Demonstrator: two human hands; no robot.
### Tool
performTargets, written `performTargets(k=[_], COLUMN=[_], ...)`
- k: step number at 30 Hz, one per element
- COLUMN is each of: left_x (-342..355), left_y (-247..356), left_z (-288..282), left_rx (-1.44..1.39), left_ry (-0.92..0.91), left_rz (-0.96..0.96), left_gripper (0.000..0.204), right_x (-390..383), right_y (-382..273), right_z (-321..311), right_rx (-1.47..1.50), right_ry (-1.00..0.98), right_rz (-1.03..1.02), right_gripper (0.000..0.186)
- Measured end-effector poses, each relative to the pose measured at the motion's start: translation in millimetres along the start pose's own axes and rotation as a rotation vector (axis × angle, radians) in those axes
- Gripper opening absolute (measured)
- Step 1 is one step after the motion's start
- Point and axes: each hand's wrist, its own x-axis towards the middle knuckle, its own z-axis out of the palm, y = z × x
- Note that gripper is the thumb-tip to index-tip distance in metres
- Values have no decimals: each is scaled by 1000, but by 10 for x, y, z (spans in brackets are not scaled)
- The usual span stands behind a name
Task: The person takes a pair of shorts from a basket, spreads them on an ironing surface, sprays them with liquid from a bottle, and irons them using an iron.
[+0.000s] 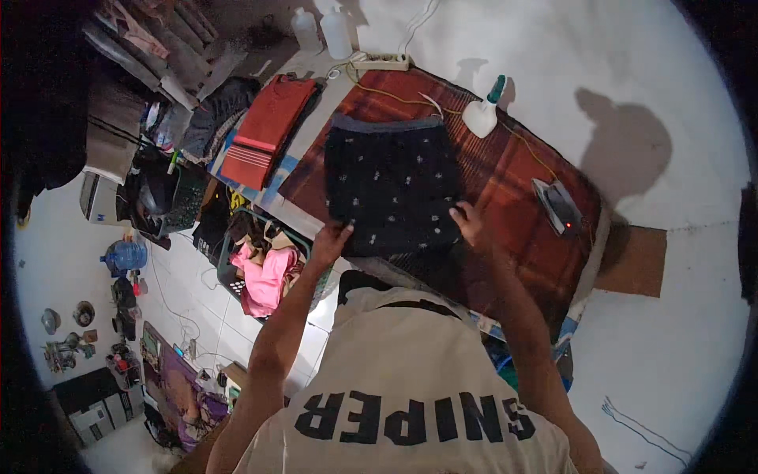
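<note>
A black garment [395, 182] with small pale motifs and a grey waistband lies spread on a red-brown plaid blanket [517, 178]; I cannot tell whether it is shorts or a skirt. Its waistband points away from me. My left hand [330, 243] pinches its near left corner, thumb on top. At the near right edge, my right hand [471, 227] grips the cloth the same way. To the right, a clothes iron [559, 207] with a lit red light rests on the blanket. A white spray bottle [480, 117] with a green head is beyond the garment.
Folded red cloth [264, 130] with stripes lies at the left. Below it, a basket [225, 272] holds pink and dark clothes. A yellowish cord [387, 95] runs from a power strip [380, 62] across the far blanket. Two pale bottles [337, 35] stand by the wall.
</note>
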Motion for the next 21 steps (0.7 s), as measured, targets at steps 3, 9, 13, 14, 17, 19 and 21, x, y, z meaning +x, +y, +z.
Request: performTargets(k=[3,9,13,14,17,19,21], left_x=[-253,-485,-529,-504,-510,-539,-724], left_y=[-62,0,-48,-30,85,229,225], left_z=[80,347,440,473,524,515,280], left_rx=[133,221,390,433,397,389,432], left_ry=[-104,252,264,249,270,231,188], left_rz=[-100,9,-156,-210,-213,-97,160], left_gripper=[35,26,29,30,26,31,51], right_x=[-121,-66,-47,-30,-34,-89,-241], right_y=[-1,99,-18,3,84,121,-213], right_z=[142,346,434,424,401,381,307], right_rx=[122,267,149,76,-99,-146,-260], right_ry=[60,198,233,280,409,480,355], right_rz=[-1,-217,-273,-326,-346,-171,-264], right_gripper=[53,54,47,47,46,47,51])
